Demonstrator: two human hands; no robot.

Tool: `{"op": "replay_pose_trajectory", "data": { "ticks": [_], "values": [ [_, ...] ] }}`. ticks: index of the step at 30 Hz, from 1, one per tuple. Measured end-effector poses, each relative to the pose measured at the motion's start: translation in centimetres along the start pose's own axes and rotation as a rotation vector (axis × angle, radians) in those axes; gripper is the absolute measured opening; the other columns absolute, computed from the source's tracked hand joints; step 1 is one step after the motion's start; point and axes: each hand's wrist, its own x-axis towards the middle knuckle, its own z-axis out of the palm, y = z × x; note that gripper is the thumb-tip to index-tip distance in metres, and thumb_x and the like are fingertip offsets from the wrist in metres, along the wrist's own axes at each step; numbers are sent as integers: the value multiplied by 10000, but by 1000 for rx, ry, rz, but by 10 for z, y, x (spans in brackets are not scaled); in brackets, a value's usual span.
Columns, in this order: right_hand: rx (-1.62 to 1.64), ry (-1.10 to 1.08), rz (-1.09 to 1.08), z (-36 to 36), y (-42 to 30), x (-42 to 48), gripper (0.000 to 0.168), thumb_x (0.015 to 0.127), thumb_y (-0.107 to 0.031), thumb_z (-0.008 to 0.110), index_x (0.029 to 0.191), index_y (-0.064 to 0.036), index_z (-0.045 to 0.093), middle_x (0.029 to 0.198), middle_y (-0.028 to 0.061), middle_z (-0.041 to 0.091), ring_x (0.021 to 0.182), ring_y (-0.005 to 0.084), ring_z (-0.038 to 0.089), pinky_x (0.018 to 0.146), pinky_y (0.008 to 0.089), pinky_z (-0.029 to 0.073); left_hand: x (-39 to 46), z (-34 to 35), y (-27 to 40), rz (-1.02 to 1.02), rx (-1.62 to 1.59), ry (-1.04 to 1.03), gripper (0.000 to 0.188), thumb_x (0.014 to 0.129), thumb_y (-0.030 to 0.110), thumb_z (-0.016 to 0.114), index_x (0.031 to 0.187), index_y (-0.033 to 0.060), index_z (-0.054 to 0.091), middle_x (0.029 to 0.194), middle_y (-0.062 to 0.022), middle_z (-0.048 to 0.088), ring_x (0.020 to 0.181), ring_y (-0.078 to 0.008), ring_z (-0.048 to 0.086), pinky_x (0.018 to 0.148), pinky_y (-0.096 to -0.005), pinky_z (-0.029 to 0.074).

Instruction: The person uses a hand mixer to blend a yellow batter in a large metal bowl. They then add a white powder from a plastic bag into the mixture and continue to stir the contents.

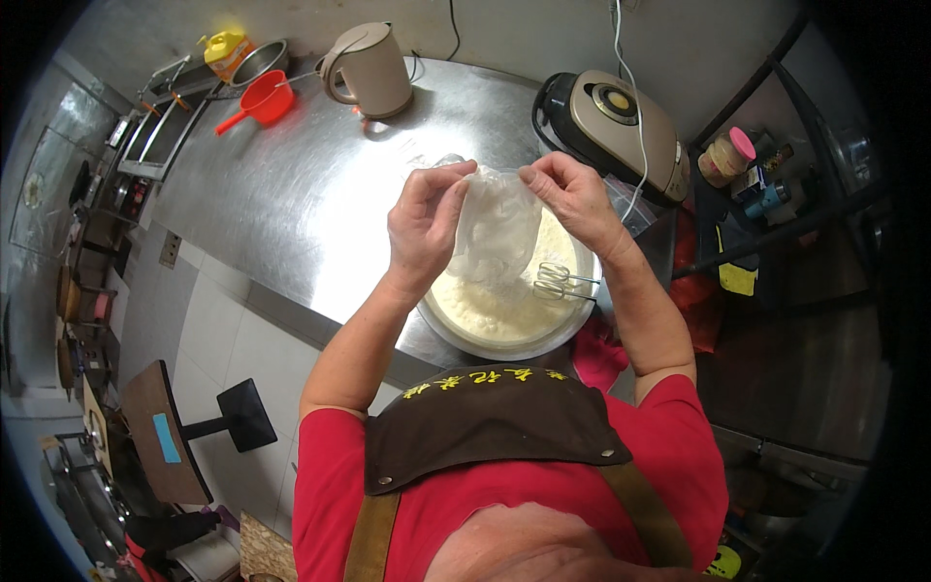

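Note:
A clear plastic bag (498,225) hangs between my two hands over a wide metal bowl (502,353). My left hand (430,218) pinches the bag's left upper edge between thumb and fingers. On the other side, my right hand (571,196) pinches its right upper edge. Some white powder seems to be at the bag's lower part, though the folds blur it. Pale yellow foamy batter (465,313) fills much of the bowl. Two wire beaters (553,281) rest at the bowl's right side, their shafts reaching the rim. The bag hides part of the batter.
The bowl stands on a steel table (291,189). A beige electric kettle (374,73), a red plastic dipper (269,100), a metal basin (260,64) and a yellow jug (227,52) stand farther back. A rice cooker (625,131) with a white cord is behind my right hand, beside a black shelf rack (771,254).

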Motion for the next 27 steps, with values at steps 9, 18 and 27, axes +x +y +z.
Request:
{"op": "replay_pose_trajectory", "data": {
  "ticks": [9,18,27],
  "values": [
    [80,-7,-82,5,2,-2,158,859,-141,733,916,-5,676,839,26,670,759,82,601,689,236,493,-3,2,2,-4,-21,-4,89,934,-2,591,1023,-4,584,1125,-155,661,1019,-162,631,875,-271,518],
    [41,59,-242,-9,-17,-4,97,863,-39,691,952,-3,680,897,33,674,850,98,619,781,243,501,-18,-4,-1,21,-156,-100,177,908,-24,619,1084,-20,605,1153,-147,629,1015,-175,634,862,-284,536],
    [223,-9,-250,-23,-20,1,115,904,-11,638,1017,-10,658,965,14,661,914,89,612,848,224,492,-29,-9,-37,-484,43,21,461,1006,280,525,1369,10,439,1363,-140,492,1180,-201,515,923,-339,474]
  ]
}}
